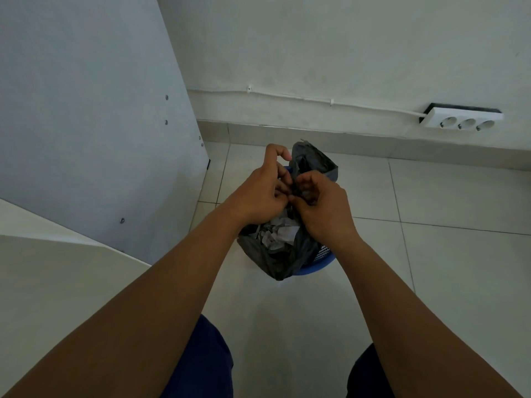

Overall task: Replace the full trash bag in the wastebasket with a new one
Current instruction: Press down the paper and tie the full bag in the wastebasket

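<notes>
A dark grey trash bag full of crumpled white paper sits in a blue mesh wastebasket on the tiled floor. Over its mouth, my left hand and my right hand meet, each pinching a bunched part of the bag's top edge. A loose flap of the bag stands up behind my hands. Most of the basket is hidden by the bag and my arms.
The grey side panel of a desk stands at the left, with a white tabletop below it. A white wall runs behind, with a cable and a triple socket strip low at the right. My knees in dark blue trousers show at the bottom.
</notes>
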The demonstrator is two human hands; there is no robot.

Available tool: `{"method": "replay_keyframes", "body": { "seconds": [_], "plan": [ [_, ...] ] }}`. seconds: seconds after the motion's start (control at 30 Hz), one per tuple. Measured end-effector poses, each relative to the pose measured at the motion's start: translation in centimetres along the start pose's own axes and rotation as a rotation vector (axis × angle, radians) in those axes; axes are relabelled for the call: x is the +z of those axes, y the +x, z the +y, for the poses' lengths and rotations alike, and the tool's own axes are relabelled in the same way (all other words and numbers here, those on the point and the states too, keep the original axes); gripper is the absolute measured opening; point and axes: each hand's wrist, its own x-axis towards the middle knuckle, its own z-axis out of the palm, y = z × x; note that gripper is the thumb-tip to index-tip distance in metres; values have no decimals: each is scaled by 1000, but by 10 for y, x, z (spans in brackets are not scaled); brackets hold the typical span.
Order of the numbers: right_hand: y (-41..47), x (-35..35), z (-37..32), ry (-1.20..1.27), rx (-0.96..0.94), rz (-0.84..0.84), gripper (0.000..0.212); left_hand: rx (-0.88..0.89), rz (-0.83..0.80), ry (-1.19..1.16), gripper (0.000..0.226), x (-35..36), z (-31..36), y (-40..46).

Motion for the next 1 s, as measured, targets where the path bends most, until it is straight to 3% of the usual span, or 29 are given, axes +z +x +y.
{"method": "replay_keyframes", "body": {
  "seconds": [0.13,0.23,0.33,0.43,0.57,0.77,0.9,1.0],
  "plan": [
    [3,2,3,-59,3,118,18,-12,15,80,56,-10,-3,-1],
    [6,-1,5,-65,36,145,15,-136,-109,156,44,-30,-7,-7],
    [7,-2,4,-47,74,148,16,-355,-262,171,65,-37,-1,-11],
    [9,0,0,-41,106,122,17,-319,-318,335,75,-27,4,-7],
    [9,0,-7,-28,143,-1,13,-146,-204,359,78,2,3,2],
    [11,-9,-7,103,228,-10,18,-13,60,377,22,11,-17,10],
    [8,-12,-8,-76,160,-48,30,8,74,337,19,11,-19,9],
    [-7,-13,-17,-266,-20,-49,42,-43,105,299,19,9,-16,10]
  ]
}}
